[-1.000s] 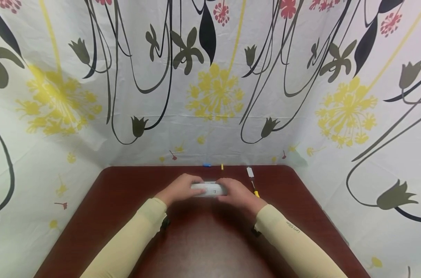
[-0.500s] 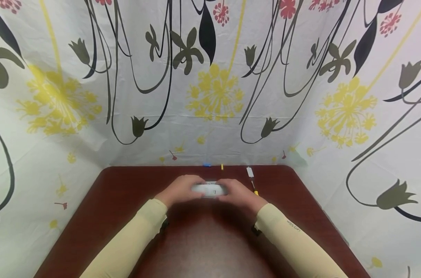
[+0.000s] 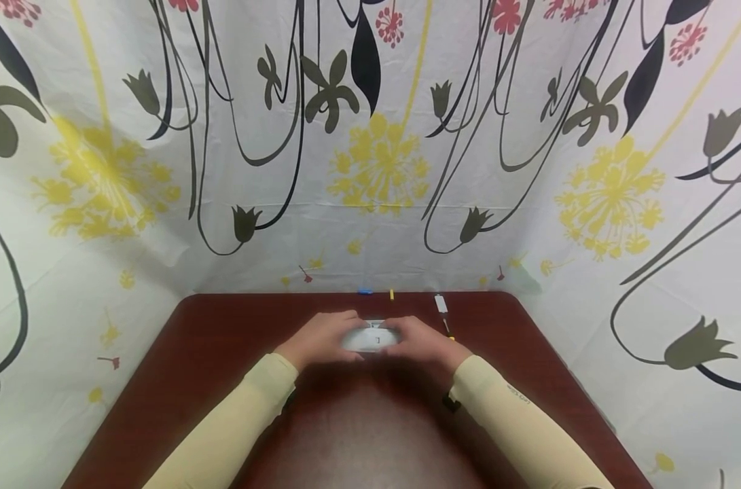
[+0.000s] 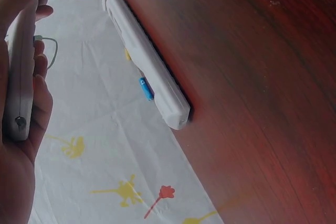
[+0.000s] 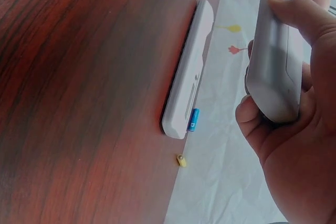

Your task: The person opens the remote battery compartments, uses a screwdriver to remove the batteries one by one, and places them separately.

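Observation:
My two hands hold a long white plastic case between them, raised above the table. My left hand grips its left end, and my right hand grips the right end. In the head view the case shows a small dark mark on its face. A round dark spot marks its end in the left wrist view. The right wrist view shows my thumb laid along the case, with fingers curled underneath. Beyond it, flat on the table, lies a second long white piece with a dark underside.
A blue battery and a small yellow cylinder lie near the table's far edge. Right of them are a small white piece and a yellow-handled screwdriver. Patterned cloth surrounds the dark red table.
My left hand has shifted slightly right and down, its thumb moving from the case's face to its lower edge. The case has turned a little; my right hand has barely moved.

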The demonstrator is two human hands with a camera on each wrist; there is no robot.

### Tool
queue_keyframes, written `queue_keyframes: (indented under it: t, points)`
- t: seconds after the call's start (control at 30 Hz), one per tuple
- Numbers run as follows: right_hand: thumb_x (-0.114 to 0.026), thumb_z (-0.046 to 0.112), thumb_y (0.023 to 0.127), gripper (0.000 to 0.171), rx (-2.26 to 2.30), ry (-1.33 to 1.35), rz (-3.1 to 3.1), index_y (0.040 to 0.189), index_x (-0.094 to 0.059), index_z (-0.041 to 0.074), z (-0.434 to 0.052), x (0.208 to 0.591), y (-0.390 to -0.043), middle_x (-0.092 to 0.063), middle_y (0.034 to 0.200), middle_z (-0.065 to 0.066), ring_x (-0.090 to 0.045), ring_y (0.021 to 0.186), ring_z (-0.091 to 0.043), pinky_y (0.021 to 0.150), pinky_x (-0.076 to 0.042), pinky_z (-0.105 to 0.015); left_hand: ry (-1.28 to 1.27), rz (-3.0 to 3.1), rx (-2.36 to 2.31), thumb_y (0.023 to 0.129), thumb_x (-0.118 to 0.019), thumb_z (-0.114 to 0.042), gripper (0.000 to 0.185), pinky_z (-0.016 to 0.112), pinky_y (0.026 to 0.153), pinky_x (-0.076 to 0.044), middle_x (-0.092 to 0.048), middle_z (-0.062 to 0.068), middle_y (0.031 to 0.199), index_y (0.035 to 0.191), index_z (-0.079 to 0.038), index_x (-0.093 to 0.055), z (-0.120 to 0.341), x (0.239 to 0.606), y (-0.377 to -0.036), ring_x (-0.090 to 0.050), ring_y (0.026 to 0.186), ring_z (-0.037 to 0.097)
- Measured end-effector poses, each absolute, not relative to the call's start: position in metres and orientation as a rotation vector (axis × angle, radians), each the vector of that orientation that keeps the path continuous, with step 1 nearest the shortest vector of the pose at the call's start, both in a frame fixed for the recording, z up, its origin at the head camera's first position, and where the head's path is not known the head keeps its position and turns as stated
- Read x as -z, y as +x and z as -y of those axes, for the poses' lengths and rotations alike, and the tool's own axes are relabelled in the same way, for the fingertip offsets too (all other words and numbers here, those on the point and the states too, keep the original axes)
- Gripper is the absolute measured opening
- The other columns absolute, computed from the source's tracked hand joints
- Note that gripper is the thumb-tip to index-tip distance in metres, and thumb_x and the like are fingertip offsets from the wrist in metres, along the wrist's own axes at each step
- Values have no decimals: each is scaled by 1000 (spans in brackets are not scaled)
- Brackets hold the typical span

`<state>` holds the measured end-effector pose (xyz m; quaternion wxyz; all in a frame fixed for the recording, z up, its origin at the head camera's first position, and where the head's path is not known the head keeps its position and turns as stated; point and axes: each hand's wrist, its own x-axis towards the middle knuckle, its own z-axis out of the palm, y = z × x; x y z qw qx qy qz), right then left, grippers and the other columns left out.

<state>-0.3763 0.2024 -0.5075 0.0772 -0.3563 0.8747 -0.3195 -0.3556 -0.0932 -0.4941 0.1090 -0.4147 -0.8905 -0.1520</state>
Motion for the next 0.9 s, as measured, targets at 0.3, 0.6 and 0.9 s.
queue_keyframes:
  t: [0.3, 0.6, 0.9]
  points:
    - [-84, 46, 98, 41, 918, -954, -2648, 130, -76, 22, -192, 486, -357, -74, 109, 12, -68, 95, -13, 85, -59, -36, -1223, 2617, 407, 93, -88, -53, 53, 26, 82, -54, -63, -15, 114, 137, -29, -72, 94, 492, -355, -59, 95, 6]
    - [-84, 43, 100, 46, 936, -997, -2671, 136, -74, 16, -190, 487, -358, -74, 114, 10, -68, 97, -13, 87, -58, -36, -1177, 2676, 555, 93, -88, -52, 53, 29, 85, -54, -65, -14, 117, 138, -28, -73, 98, 496, -360, -60, 96, 8]
    - [-87, 43, 97, 47, 925, -1053, -2763, 135, -75, 17, -186, 488, -356, -74, 119, 10, -65, 102, -13, 90, -57, -37, -1148, 2717, 740, 92, -90, -47, 51, 33, 89, -53, -68, -11, 118, 136, -25, -77, 101, 493, -360, -61, 99, 11]
